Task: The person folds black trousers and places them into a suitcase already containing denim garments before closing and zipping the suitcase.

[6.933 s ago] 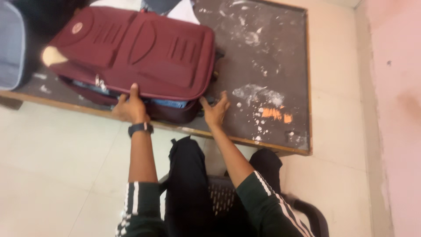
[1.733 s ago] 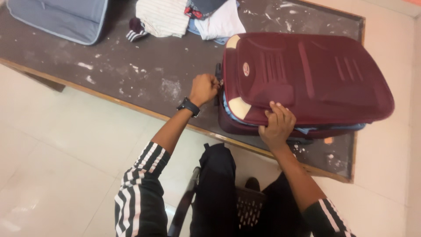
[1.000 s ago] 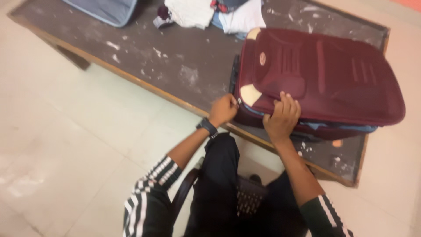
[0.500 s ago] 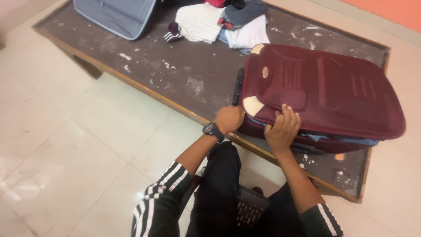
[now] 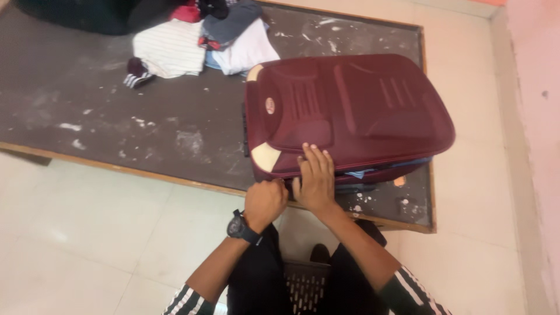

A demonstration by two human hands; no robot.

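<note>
Maroon suitcase [image 5: 350, 111] lies flat at the right end of the dark low table [image 5: 116, 128]. Left hand [image 5: 265, 201] is fisted at its near front corner, apparently pinching the zipper pull, which is hidden. Right hand [image 5: 315, 178] presses flat on the lid edge, fingers extended; blue cloth [image 5: 359, 173] pokes from the gap.

maroon suitcase [image 5: 350, 111], right hand [image 5: 315, 181] pressing lid

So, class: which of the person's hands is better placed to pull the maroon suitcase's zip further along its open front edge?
Probably the left hand: it is fisted at the maroon suitcase's near corner, where the closed seam ends. The right hand lies flat on the lid, pressing it over the blue clothing showing in the gap.
</note>
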